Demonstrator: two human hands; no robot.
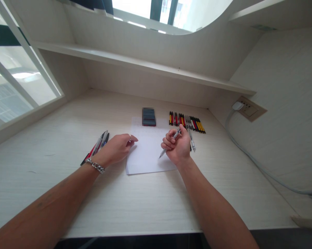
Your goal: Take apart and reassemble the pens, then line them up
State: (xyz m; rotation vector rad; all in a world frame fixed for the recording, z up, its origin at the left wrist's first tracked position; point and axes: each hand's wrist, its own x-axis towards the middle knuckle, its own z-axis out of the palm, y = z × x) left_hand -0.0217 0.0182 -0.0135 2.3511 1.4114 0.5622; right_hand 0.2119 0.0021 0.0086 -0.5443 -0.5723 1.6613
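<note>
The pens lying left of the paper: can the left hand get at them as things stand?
Probably yes. The left hand rests on the edge of the paper, seemingly empty, and those pens lie just beside its wrist, nothing between.

Row of coloured pens (187,122) right of centre; loose pen bunch (97,145) centre-left; dark blurred box (149,117) at centre; wall socket (249,108) with grey cable (311,193) at right; shelf (135,64) above; window (15,86) upper left.

This is a study corner at home, with a pale wooden desk (145,204), a shelf (145,67), pens (187,121) and paper (148,148).
</note>
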